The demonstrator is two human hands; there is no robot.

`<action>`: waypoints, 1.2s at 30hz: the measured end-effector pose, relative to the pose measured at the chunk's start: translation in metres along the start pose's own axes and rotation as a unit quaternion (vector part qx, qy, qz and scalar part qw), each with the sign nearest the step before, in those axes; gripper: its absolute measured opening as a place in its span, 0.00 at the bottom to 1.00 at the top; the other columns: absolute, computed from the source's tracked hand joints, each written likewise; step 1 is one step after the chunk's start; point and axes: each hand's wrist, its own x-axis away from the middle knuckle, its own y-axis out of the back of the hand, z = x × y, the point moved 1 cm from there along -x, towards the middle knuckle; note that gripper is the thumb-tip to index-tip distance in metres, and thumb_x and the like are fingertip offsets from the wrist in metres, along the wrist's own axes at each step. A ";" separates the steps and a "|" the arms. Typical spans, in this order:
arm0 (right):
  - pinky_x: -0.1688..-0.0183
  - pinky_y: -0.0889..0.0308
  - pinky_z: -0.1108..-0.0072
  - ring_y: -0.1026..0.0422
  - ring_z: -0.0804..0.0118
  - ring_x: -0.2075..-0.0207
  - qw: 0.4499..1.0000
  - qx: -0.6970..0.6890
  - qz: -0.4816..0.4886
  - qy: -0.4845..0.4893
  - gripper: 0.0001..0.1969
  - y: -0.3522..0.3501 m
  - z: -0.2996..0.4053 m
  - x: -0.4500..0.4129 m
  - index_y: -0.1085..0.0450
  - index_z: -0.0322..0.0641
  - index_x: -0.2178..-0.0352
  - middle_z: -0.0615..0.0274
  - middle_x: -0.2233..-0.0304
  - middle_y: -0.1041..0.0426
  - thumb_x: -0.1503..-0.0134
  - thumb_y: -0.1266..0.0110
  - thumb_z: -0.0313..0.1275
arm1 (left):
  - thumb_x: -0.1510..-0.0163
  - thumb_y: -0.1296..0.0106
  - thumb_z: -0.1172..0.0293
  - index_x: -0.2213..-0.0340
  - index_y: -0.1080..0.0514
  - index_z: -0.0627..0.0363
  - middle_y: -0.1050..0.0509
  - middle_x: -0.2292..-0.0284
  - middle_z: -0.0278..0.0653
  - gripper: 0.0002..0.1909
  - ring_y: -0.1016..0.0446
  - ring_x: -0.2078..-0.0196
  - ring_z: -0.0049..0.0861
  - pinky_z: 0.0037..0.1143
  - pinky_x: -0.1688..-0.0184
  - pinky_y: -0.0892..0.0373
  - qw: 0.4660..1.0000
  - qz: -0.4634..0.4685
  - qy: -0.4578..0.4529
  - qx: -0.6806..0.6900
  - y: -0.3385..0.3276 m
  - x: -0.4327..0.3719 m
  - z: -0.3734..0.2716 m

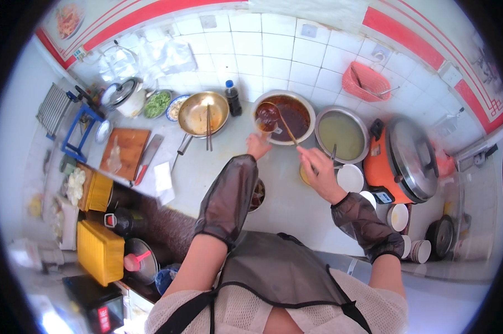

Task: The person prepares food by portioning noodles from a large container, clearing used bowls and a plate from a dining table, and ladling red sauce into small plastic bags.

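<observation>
My right hand (319, 173) is closed on the long handle of a ladle (268, 115), whose bowl holds dark red-brown sauce. The ladle is over the left side of a large metal basin (313, 118) of dark sauce. Close below the ladle's bowl, my left hand (258, 146) holds what looks like a clear cup or small bag; its shape is blurred. Beside the basin sits a metal pot of pale green liquid (341, 133), with a utensil handle at its rim. A bowl with dark food (258, 195) is partly hidden by my left sleeve.
A pan with chopsticks (203, 115) and a dark bottle with a blue cap (233, 100) stand left of the basin. Further left lie a cleaver (150, 154) and a wooden cutting board (125, 152). White bowls (350, 178) and an orange rice cooker (383, 160) are at the right.
</observation>
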 end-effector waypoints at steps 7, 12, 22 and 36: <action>0.71 0.36 0.71 0.33 0.54 0.71 0.982 0.094 0.037 0.157 0.20 -0.012 -0.004 0.023 0.35 0.31 0.57 0.52 0.71 0.34 0.55 0.49 0.16 | 0.69 0.38 0.64 0.63 0.43 0.71 0.37 0.62 0.55 0.35 0.39 0.56 0.48 0.36 0.54 0.40 0.996 -0.011 -0.007 0.085 0.007 0.007 -0.017; 0.69 0.33 0.77 0.30 0.68 0.72 0.968 -0.185 -0.100 -0.137 0.12 -0.018 -0.011 0.013 0.33 0.27 0.59 0.58 0.73 0.30 0.45 0.54 0.23 | 0.69 0.40 0.64 0.61 0.43 0.72 0.39 0.61 0.58 0.35 0.42 0.54 0.49 0.37 0.51 0.42 0.994 -0.033 -0.005 0.104 0.014 0.006 -0.005; 0.69 0.33 0.75 0.30 0.60 0.71 0.997 0.041 -0.039 -0.057 0.11 -0.085 -0.102 -0.043 0.32 0.30 0.62 0.57 0.74 0.31 0.46 0.53 0.26 | 0.70 0.39 0.59 0.63 0.40 0.73 0.38 0.62 0.57 0.36 0.40 0.56 0.49 0.37 0.53 0.40 0.992 -0.044 0.000 0.122 0.030 0.000 0.017; 0.68 0.37 0.70 0.34 0.52 0.70 0.996 0.061 0.051 0.040 0.09 -0.122 -0.088 0.003 0.32 0.32 0.64 0.54 0.74 0.35 0.47 0.54 0.25 | 0.70 0.39 0.62 0.72 0.38 0.72 0.34 0.70 0.52 0.28 0.34 0.63 0.44 0.36 0.60 0.36 0.993 -0.022 -0.029 0.114 0.093 0.025 0.028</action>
